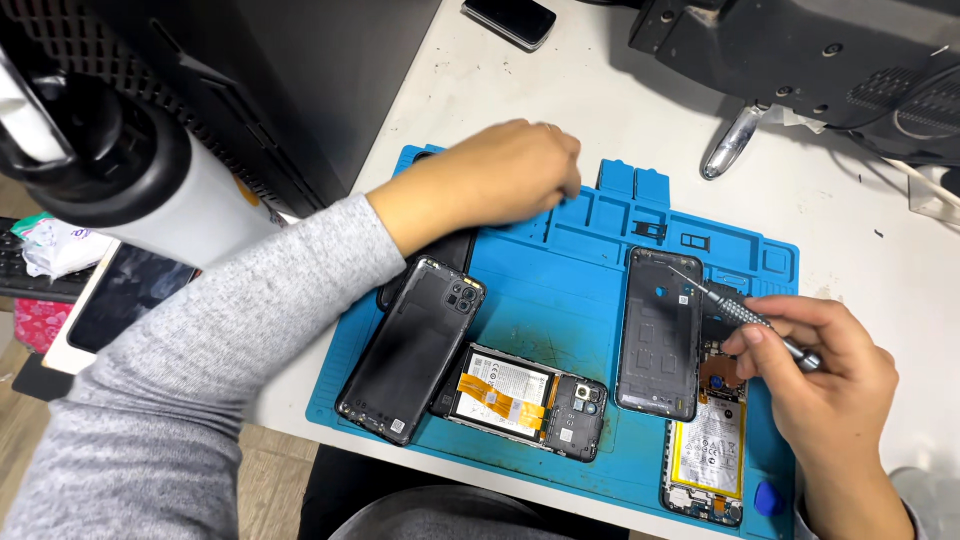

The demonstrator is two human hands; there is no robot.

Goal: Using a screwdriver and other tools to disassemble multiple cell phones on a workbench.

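A grey sleeve (190, 370) fills the lower left of the view, nearest the camera, and runs up to the left hand (500, 175), which reaches across the far edge of a blue repair mat (560, 300). That hand is turned knuckles-up with the fingers curled down toward the mat's small moulded compartments; whether it grips anything there cannot be told, since the fingertips are hidden.

The right hand (830, 385) sits at the right side of the mat, clenched around a slim metal screwdriver (745, 315) held between thumb and fingers. The screwdriver slants up and to the left from the hand, its fine tip over the upper right corner of a dark phone back cover (658, 335) that lies flat on the mat just left of the hand. Directly below the hand, partly under the cover's right edge, lies an opened phone with a yellow-edged battery (705, 450).

Further left on the mat lie a second opened phone with an orange flex strip (520, 400) and a black rear shell with camera cut-outs (412, 350), the two touching at a corner. A small blue pick (768, 497) rests at the mat's near right corner. The mat lies on a white worktop (850, 240), where a dark phone (510, 20) sits well apart at the far edge
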